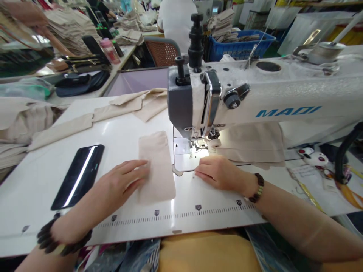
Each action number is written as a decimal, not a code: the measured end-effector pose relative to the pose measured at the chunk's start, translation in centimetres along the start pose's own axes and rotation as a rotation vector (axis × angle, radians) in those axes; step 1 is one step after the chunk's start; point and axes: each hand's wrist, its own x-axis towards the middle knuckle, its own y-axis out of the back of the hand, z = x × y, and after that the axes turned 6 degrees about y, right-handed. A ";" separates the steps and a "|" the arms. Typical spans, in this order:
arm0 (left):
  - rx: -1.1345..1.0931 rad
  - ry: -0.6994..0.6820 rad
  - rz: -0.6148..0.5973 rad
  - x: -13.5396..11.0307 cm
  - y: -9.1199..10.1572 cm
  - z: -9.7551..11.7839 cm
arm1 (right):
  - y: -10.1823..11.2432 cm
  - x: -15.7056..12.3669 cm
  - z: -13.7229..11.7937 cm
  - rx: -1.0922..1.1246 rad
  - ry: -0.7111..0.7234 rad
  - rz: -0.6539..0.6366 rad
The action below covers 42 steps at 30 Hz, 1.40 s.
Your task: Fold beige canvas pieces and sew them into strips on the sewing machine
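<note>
A beige fabric piece (157,166) lies flat on the white sewing table, left of the needle plate (184,160). My left hand (126,179) has its fingers stretched out, with the fingertips at the left edge of that piece; they are slightly blurred. Just right of the needle plate, my right hand (218,173) rests with its fingers curled together, and whatever they may hold is hidden. Above it stands the head of the sewing machine (180,102), its presser foot (200,144) lit by a lamp. More beige fabric (252,143) lies under the machine arm.
A black phone (79,175) lies left of my left hand. Joined beige strips (116,111) run across the back of the table toward a fabric pile (25,121). Behind the machine are a blue crate (241,47), a chair (161,51) and a person in white (177,22).
</note>
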 end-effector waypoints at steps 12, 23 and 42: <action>0.144 -0.230 -0.077 7.9 -2.1 6.6 | -0.2 0.0 -0.1 -0.172 -0.023 -0.044; 0.195 -0.240 0.022 10.3 -2.8 6.1 | -0.6 0.3 0.3 -0.237 -0.068 0.064; 0.152 -0.268 0.147 10.7 -3.7 5.5 | -0.8 0.6 0.5 -0.223 -0.146 0.049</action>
